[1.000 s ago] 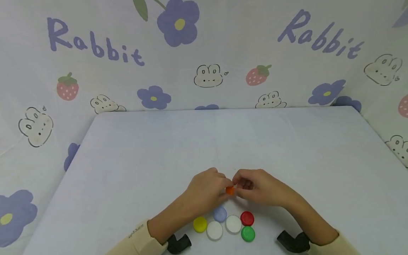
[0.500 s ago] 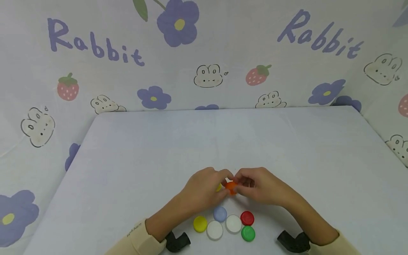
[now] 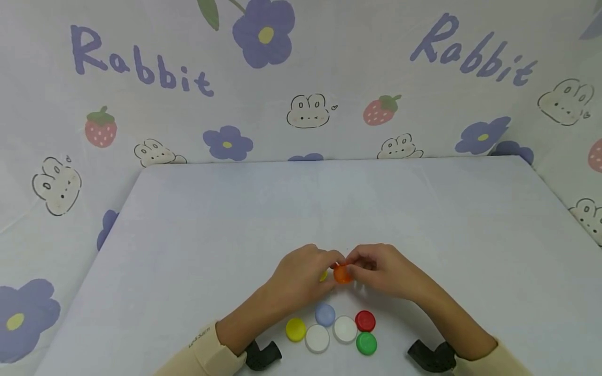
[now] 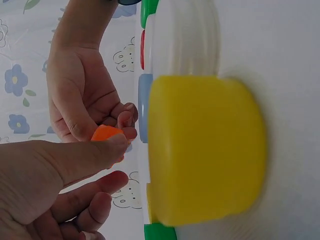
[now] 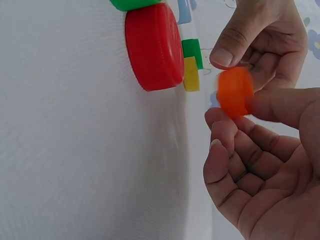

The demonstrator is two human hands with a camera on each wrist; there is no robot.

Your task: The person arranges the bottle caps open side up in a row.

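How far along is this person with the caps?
Looks done: the red cap and blue cap lie on the table. In hand: the orange cap, pinched by the right hand, the left hand close by. To do, probably: setting it down, as it's off the table.

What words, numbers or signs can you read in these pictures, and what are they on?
"Rabbit": purple letters on the patterned cloth, upper left in the head view.
"Rabbit": purple again on that cloth, upper right.
Small lettering on the left sleeve: too small and blurred to read.
Orange piece and loose caps: no text I can make out.
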